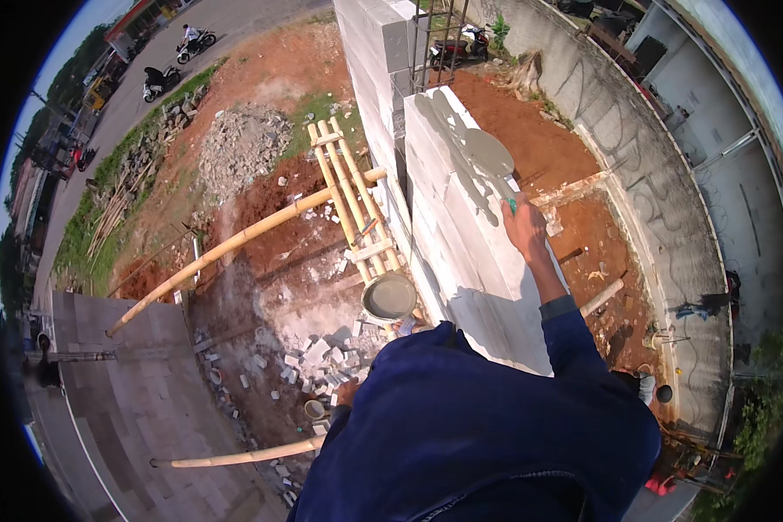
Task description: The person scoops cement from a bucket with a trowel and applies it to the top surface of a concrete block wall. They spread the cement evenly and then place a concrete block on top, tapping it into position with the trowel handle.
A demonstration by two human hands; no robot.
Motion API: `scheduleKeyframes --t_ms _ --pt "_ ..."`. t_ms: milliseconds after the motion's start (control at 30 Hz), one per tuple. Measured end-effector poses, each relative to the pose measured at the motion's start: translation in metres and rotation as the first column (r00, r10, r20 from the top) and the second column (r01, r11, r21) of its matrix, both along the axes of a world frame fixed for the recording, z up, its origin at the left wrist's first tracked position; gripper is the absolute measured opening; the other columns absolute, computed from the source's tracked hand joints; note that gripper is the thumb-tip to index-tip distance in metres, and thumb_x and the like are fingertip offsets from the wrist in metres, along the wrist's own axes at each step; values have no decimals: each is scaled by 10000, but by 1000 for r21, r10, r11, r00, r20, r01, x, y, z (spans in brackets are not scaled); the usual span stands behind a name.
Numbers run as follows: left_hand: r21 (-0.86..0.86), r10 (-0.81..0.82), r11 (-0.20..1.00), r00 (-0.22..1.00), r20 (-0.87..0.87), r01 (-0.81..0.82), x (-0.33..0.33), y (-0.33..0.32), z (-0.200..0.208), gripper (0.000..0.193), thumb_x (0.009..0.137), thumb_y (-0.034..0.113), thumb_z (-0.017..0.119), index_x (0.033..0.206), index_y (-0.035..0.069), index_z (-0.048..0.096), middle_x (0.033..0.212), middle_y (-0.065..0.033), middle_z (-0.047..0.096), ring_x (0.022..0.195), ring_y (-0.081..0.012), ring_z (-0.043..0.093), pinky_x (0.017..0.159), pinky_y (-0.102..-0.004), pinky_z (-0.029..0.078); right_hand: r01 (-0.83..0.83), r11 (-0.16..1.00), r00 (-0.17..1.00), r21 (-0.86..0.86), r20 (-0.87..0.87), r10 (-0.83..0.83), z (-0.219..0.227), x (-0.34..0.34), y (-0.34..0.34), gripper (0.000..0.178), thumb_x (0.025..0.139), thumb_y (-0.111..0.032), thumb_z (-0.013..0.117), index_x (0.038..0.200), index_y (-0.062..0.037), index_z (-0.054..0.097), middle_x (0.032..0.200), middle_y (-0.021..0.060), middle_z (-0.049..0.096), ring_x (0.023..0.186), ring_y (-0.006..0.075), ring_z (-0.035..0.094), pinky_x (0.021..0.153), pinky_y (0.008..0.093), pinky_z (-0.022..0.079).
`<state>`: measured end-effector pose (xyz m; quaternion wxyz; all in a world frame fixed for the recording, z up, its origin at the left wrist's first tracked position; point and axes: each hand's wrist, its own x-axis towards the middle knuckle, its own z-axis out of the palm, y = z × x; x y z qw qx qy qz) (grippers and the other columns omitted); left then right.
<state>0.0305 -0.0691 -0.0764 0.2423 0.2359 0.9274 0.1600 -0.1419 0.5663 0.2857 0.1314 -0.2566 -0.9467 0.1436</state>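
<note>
My right hand (525, 228) is closed around the green handle of a trowel (511, 206), over the top of a pale block wall (461, 235). Wet grey mortar (465, 143) is spread along that wall top, with some running down its side; it is hard to tell the blade from the mortar. At my left side, part of my left hand (345, 394) shows beside my dark blue sleeve, its fingers hidden. A round bucket of grey mortar (389, 297) stands on the bamboo scaffold (348, 196), left of the wall.
A bamboo pole (244, 248) crosses the scaffold towards another block wall (139, 391). Broken blocks (322, 357) litter the ground far below. Steel bars (431, 43) rise beside a taller wall section (378, 52). A concrete boundary wall (652, 157) curves along the right.
</note>
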Motion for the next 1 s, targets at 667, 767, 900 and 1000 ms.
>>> scheduleKeyframes --t_ms 667,767,900,1000 --pt "228 226 950 974 -29 -214 30 -8 -43 356 906 292 720 1114 4 708 987 -201 762 930 -374 741 800 -507 573 7 995 999 -97 40 -3 4 50 14 389 997 -369 645 1068 13 616 985 321 711 953 511 693 822 591 535" --pt "213 216 953 976 22 -215 39 -9 -43 367 914 299 708 1135 5 705 1010 -197 760 936 -368 740 804 -508 574 89 992 996 -86 37 -86 6 78 4 373 999 -352 647 1074 12 618 937 307 714 921 512 694 798 591 531" --pt "201 199 957 978 69 -209 39 -9 -43 383 925 307 693 1163 7 701 1041 -192 757 946 -360 740 808 -509 576 68 994 998 -86 2 -68 0 102 2 408 1002 -388 641 1021 19 614 862 320 694 871 522 682 750 585 515" --pt "199 192 958 977 91 -207 35 -12 -44 395 933 313 681 1183 8 698 1064 -188 754 953 -355 740 812 -510 577 111 988 994 -104 26 -109 -3 109 -11 407 1005 -389 638 1002 17 614 856 313 695 865 521 680 751 585 515"
